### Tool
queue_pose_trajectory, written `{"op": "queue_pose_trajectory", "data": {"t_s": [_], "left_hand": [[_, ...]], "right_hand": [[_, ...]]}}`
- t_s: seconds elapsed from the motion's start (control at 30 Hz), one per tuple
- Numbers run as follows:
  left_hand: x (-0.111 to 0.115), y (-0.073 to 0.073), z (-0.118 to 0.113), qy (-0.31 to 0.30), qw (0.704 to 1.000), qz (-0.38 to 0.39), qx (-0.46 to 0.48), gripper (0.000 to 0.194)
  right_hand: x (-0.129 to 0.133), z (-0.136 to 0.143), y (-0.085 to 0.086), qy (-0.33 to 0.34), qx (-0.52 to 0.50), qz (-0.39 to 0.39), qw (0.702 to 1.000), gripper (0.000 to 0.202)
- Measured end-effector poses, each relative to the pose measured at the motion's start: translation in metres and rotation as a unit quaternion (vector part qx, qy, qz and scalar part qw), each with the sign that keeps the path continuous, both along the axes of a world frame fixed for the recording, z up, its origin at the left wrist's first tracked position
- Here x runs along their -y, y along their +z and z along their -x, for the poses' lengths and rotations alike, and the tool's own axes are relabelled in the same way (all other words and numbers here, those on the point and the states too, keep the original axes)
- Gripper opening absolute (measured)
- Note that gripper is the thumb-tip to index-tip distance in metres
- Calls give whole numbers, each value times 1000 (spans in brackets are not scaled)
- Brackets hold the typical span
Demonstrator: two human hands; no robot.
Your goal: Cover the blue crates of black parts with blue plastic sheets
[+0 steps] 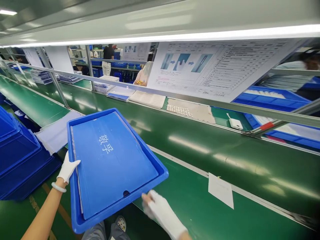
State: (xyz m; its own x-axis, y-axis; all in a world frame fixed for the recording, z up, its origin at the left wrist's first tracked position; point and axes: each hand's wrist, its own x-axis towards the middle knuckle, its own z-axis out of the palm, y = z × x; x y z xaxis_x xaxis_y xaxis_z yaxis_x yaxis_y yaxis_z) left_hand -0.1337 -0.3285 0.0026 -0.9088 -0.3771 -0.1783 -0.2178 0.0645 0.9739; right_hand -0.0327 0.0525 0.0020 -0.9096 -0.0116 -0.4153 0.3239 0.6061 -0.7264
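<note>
A green conveyor belt [200, 143] runs from the upper left of the frame to the lower right, with a narrower green bench surface [212, 213] alongside it in the lower right. Above the belt, a metal rail carries a large printed instruction sheet [215, 68] in the upper centre-right.

In the lower left centre, a blue tray [75, 206] is held clear of the bench and tilted, its near corner lowest. Inside it lies a blue flat board [112, 163], bearing white handwritten characters and covering almost the whole floor of the tray.

At the far left edge sits a stack of blue trays [20, 156]. A pale sheet [58, 131] lies on the bench just beyond the held tray's upper left corner.

The left hand [67, 168], in a white glove with a pale bracelet at the wrist, grips the tray's left rim, fingers closed over the edge. The right hand [161, 208], also white-gloved and somewhat blurred, is at the tray's lower right rim; it appears to be touching the rim, but whether it is clasping it cannot be told.

A white paper slip [221, 190] lies on the bench in the lower right. A small white device [235, 123] rests beyond the belt, right of centre.
</note>
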Motion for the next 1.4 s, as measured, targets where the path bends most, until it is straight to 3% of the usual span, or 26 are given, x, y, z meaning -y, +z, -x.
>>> {"op": "queue_pose_trajectory", "data": {"t_s": [0.07,0.13,0.23,0.3,0.4,0.47,0.57,0.63,0.73,0.9,0.97,1.03,1.13,1.23,1.33,1.4], "left_hand": [[7,3,-1,-43,999,-9,18,93],[9,7,-2,-65,997,-14,37,95],[6,12,-5,-53,997,-6,46,96],[3,14,-6,-45,998,-12,47,97],[1,13,-6,-46,998,-32,39,98],[1,10,-4,-49,997,-51,28,98],[2,8,-1,-51,995,-78,24,94],[2,5,1,-57,995,-81,16,85],[5,-3,1,-38,999,-37,13,69],[18,-13,-8,70,991,114,20,62],[20,-5,-13,114,980,163,-20,49],[17,12,-17,118,975,179,-54,40],[10,39,-24,27,991,123,-48,42],[10,55,-38,-51,998,37,-23,56],[17,59,-56,-44,999,-3,-5,71],[20,59,-67,-35,999,-7,11,78]], "right_hand": [[1,-11,33,141,100,36,984,28],[11,6,67,214,11,-16,977,32],[46,76,93,234,-175,-56,955,55],[72,136,88,249,-272,-138,919,66],[97,210,55,197,-346,-256,881,69],[101,238,27,198,-301,-304,882,68],[98,256,-4,215,-252,-351,876,67],[95,259,-11,222,-245,-358,873,68],[94,254,-4,225,-238,-358,874,69],[114,202,23,202,-273,-372,863,67],[129,172,34,260,-293,-356,848,55],[141,145,45,331,-288,-340,832,47],[143,121,56,404,-257,-340,809,48],[122,110,55,471,-223,-338,784,66],[98,100,43,520,-193,-364,749,94],[91,95,35,534,-199,-380,729,100]]}}
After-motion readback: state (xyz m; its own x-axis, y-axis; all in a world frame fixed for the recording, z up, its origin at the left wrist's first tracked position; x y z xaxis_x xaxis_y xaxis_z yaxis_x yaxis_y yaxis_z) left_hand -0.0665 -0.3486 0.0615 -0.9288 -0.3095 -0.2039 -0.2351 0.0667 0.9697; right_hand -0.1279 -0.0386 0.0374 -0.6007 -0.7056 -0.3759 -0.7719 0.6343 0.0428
